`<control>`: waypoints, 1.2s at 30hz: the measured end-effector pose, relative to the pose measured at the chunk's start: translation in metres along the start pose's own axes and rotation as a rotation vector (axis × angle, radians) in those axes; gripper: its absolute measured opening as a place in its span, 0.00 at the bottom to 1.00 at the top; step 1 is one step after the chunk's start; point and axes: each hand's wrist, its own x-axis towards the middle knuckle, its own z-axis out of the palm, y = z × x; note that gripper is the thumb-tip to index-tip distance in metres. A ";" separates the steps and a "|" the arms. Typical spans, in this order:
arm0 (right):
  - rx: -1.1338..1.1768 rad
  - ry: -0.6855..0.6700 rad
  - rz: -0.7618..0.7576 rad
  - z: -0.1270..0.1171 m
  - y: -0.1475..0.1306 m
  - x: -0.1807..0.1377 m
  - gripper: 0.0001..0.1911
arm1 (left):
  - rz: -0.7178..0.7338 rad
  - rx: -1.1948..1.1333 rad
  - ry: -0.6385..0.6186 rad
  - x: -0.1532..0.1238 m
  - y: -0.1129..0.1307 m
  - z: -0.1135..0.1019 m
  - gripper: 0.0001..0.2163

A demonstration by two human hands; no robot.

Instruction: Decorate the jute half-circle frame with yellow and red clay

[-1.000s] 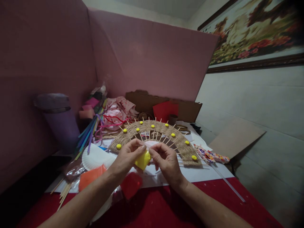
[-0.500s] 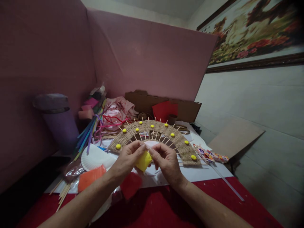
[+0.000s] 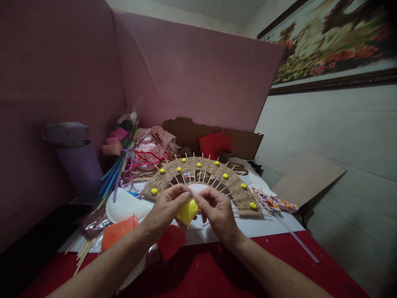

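The left hand (image 3: 167, 205) and right hand (image 3: 219, 210) pinch the upper edge of a yellow piece (image 3: 186, 212), which hangs between them. Just beyond the grip curves a woven arch (image 3: 208, 166), sticks jutting from its rims. Below and left lies a red piece (image 3: 171, 243); nearer than the grip, past the front edge of the white sheet (image 3: 260, 228), red cloth (image 3: 257, 265) spreads between the forearms.

My left hand (image 3: 170, 203) and right hand (image 3: 219, 211) sit close together, each pinching.
On my feed, the left forearm (image 3: 114, 265) and right forearm (image 3: 273, 271) slant inward from the bottom edge; both thumbs (image 3: 203, 205) lie against curled fingers (image 3: 176, 188).
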 end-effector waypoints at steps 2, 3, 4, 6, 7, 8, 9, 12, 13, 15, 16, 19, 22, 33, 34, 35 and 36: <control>-0.009 0.008 0.005 -0.001 0.002 0.001 0.11 | -0.023 0.015 0.008 0.001 0.001 0.000 0.14; -0.015 0.016 0.007 -0.002 0.003 0.001 0.11 | -0.034 0.031 0.021 0.001 0.001 0.000 0.15; -0.021 0.025 0.009 -0.003 0.003 0.001 0.12 | -0.035 0.049 0.044 0.001 0.002 0.000 0.15; -0.029 0.039 0.007 -0.004 0.003 0.001 0.12 | 0.000 0.074 0.099 0.002 0.006 0.000 0.16; -0.033 0.038 0.003 -0.005 0.003 0.001 0.12 | 0.026 0.077 0.118 0.002 0.008 0.000 0.15; -0.035 0.034 0.000 -0.005 0.002 0.001 0.12 | 0.049 0.076 0.126 0.002 0.010 0.000 0.15; -0.036 0.029 -0.002 -0.004 0.001 0.001 0.12 | 0.063 0.073 0.127 0.002 0.011 -0.001 0.15; -0.035 0.019 -0.006 -0.003 -0.001 0.001 0.12 | 0.060 0.077 0.136 0.002 0.015 -0.001 0.15; -0.040 0.015 -0.006 -0.003 -0.001 0.002 0.12 | 0.057 0.078 0.147 0.002 0.014 -0.001 0.15; -0.067 0.006 -0.013 -0.003 0.001 0.002 0.11 | 0.056 0.079 0.158 0.002 0.013 -0.001 0.15; -0.085 0.000 -0.018 -0.003 0.002 0.003 0.11 | 0.054 0.079 0.159 0.002 0.012 -0.001 0.15; -0.130 -0.011 -0.031 -0.005 0.005 0.003 0.11 | 0.042 0.075 0.158 0.003 0.009 0.000 0.14; -0.148 -0.012 -0.026 -0.006 0.006 0.003 0.11 | 0.036 0.052 0.147 0.003 0.008 0.001 0.14; -0.116 -0.019 0.004 -0.003 0.002 0.002 0.13 | 0.062 0.067 0.234 0.004 0.005 -0.002 0.13; -0.129 -0.006 0.004 -0.004 0.003 0.002 0.13 | 0.059 0.058 0.248 0.004 0.006 -0.002 0.13; -0.142 0.003 0.005 -0.004 0.003 0.003 0.14 | 0.053 0.050 0.245 0.004 0.007 -0.002 0.13; -0.155 0.007 0.005 -0.005 0.003 0.003 0.14 | 0.044 0.046 0.226 0.004 0.008 -0.002 0.13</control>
